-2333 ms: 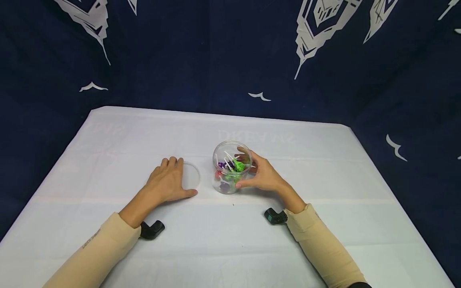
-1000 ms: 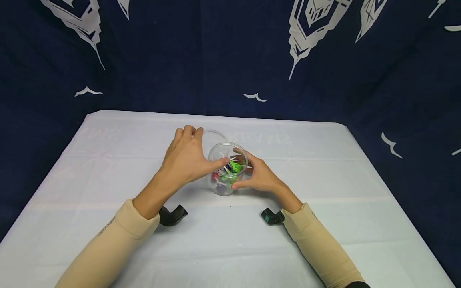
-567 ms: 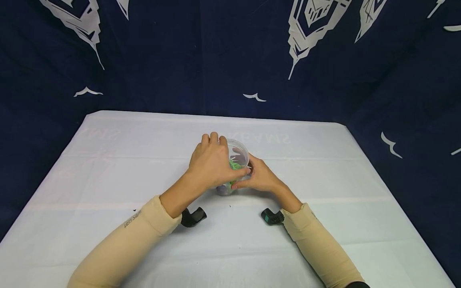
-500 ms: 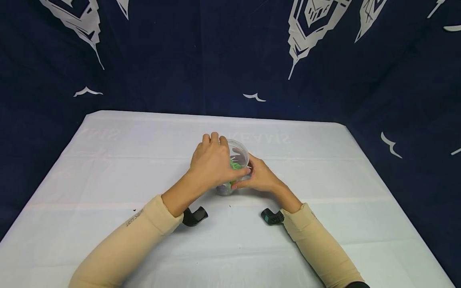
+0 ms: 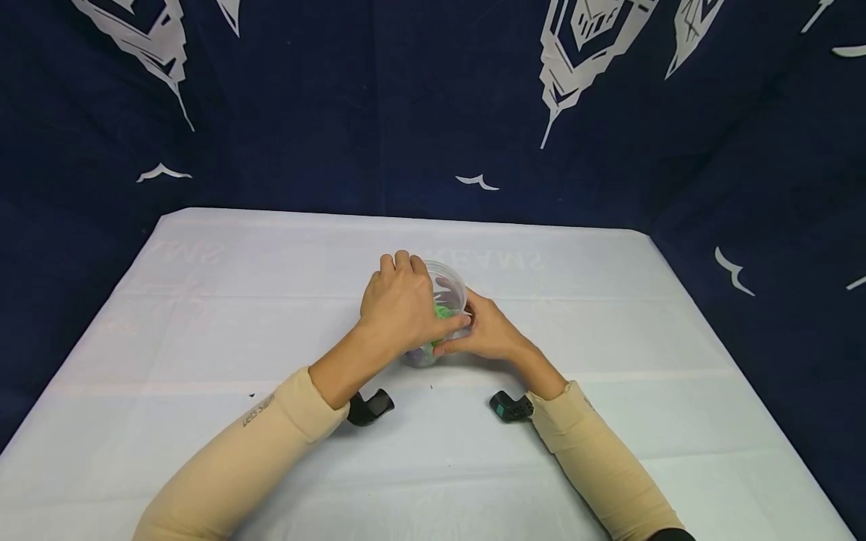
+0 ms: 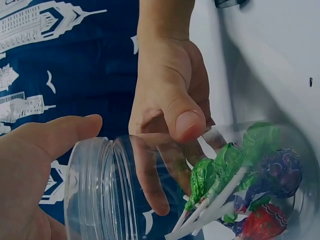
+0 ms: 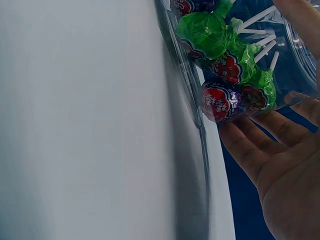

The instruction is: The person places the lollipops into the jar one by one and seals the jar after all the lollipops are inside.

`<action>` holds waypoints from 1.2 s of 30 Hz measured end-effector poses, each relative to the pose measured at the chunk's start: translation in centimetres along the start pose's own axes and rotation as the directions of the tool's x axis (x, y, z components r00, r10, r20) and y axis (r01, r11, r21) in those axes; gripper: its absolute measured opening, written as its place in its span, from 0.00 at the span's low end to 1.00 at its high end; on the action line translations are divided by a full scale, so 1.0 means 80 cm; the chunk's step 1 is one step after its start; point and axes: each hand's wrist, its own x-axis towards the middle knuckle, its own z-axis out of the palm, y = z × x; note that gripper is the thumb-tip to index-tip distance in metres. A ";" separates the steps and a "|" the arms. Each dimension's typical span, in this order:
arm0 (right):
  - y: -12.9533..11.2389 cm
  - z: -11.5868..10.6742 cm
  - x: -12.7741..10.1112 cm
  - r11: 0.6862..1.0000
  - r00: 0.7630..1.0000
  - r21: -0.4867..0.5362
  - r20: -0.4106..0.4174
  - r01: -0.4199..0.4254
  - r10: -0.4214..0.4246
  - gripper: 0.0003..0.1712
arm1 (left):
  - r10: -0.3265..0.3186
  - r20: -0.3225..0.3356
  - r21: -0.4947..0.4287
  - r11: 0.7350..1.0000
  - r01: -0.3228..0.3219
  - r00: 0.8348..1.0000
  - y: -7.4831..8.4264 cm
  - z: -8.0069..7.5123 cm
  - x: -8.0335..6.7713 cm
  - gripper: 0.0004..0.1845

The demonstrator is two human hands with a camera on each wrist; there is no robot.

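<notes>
A clear plastic jar (image 5: 422,358) stands upright on the table, its lower part showing below my left hand. Inside it are several wrapped lollipops (image 7: 227,65), green, purple and red, with white sticks. My right hand (image 5: 492,328) grips the jar's side, thumb in front and fingers behind. A clear round lid (image 6: 89,185) sits over the jar's mouth in the left wrist view. My left hand (image 5: 398,306) holds this lid from above, its thumb (image 6: 75,131) along the edge. In the head view that hand covers the lid's left part.
A white cloth (image 5: 203,323) covers the table, and a dark blue patterned curtain (image 5: 298,113) hangs behind its far edge. Black wrist devices (image 5: 370,408) stick out beside both sleeves. A tiny dark speck (image 5: 252,395) lies left of centre.
My left hand picked up the lid from the table left of the jar, carried it right and brought it onto the jar's mouth. My right hand has stayed on the jar.
</notes>
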 end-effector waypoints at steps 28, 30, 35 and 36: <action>0.022 0.001 0.000 1.000 1.000 0.012 -0.014 0.023 -0.023 0.58 | 0.066 -0.048 0.031 0.997 -0.064 0.997 -0.012 0.011 0.003 0.55; 0.022 0.001 0.000 0.999 1.000 0.041 -0.007 0.017 -0.016 0.58 | 0.101 -0.028 -0.001 0.995 -0.101 0.995 -0.015 0.010 0.003 0.50; 0.023 0.000 0.001 0.994 1.000 0.107 0.003 0.016 -0.017 0.60 | 0.187 0.020 -0.109 0.977 -0.184 0.982 -0.022 0.010 0.004 0.46; 0.023 0.000 0.001 0.995 1.000 0.103 0.001 0.017 -0.017 0.60 | 0.187 0.022 -0.128 0.975 -0.183 0.982 -0.023 0.010 0.003 0.47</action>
